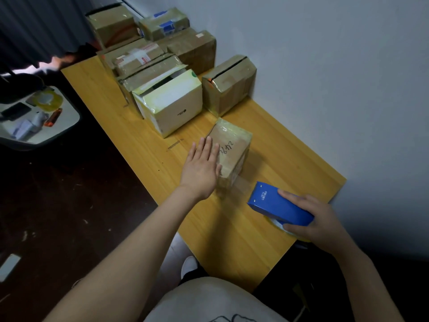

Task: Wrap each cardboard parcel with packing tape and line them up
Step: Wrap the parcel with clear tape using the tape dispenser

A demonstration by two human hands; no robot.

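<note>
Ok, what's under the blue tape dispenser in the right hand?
A sliver of the pale tape roll shows below the blue tape dispenser, over the wooden table. The dispenser and the right hand cover the rest of the roll.

A wooden table (267,159) meets a white wall (325,66); a pale tray (69,112) nearby holds a dark phone (16,111)

Stacked parcels (160,66) crowd the table's (290,159) far end.

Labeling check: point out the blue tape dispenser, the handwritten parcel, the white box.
blue tape dispenser (278,205), head view, top of blue housing.
handwritten parcel (234,146), head view, taped top face.
white box (171,105), head view, broad pale face.
</note>
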